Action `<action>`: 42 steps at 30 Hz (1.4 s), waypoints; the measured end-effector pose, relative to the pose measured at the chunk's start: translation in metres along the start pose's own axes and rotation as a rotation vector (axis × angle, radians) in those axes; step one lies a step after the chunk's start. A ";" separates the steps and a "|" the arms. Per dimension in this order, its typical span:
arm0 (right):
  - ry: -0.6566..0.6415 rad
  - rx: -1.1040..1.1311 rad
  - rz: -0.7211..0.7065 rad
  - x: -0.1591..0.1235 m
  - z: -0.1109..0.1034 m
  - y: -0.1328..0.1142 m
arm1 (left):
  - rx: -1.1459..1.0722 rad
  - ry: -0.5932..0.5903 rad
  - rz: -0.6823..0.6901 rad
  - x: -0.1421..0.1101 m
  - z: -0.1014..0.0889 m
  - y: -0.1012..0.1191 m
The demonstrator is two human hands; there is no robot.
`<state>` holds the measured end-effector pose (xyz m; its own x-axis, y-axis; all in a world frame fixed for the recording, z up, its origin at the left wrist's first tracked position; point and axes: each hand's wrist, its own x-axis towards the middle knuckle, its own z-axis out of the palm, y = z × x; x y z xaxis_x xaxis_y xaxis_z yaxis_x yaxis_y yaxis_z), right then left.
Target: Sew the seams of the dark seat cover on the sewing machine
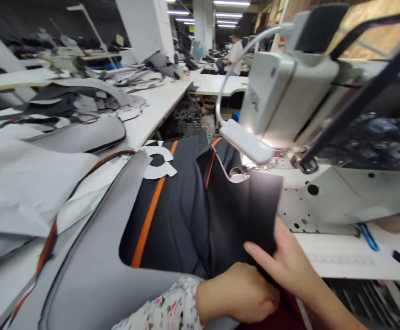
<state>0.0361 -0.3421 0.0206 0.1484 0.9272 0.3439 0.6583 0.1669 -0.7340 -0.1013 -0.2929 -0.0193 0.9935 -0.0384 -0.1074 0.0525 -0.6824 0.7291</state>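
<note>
A dark navy fabric panel point(200, 215) with orange stripes point(150, 215) lies in front of me, its far end under the sewing machine point(289, 96) needle area. My left hand point(237, 291), in a floral sleeve, grips the panel's near edge. My right hand point(289, 261) pinches the same edge from the right, fingers on top of the dark cloth. A grey padded piece point(93, 270) with dark piping lies under and left of the panel.
A white lamp head point(246, 144) on a flexible neck lights the needle area. Stacks of grey and white cut pieces point(24, 183) cover the long table on the left. A blue tool point(369, 236) lies on the machine table point(344, 261). A person sits far back.
</note>
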 end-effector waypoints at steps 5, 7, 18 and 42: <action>-0.069 0.127 -0.253 0.027 0.013 -0.009 | -0.167 0.066 0.028 -0.038 -0.044 0.015; -0.056 0.241 -0.249 0.020 0.015 -0.005 | -0.135 0.430 0.055 -0.055 -0.073 0.013; 0.342 0.694 0.592 -0.040 0.028 0.030 | 0.354 1.063 0.063 0.001 -0.099 -0.037; 0.561 0.356 0.862 -0.027 0.020 0.047 | 0.475 1.083 0.007 -0.003 -0.104 -0.035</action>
<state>0.0479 -0.3524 -0.0347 0.8331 0.5092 -0.2160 -0.0670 -0.2947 -0.9532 -0.0956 -0.1928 0.0256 0.5734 0.4396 0.6913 0.2312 -0.8964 0.3782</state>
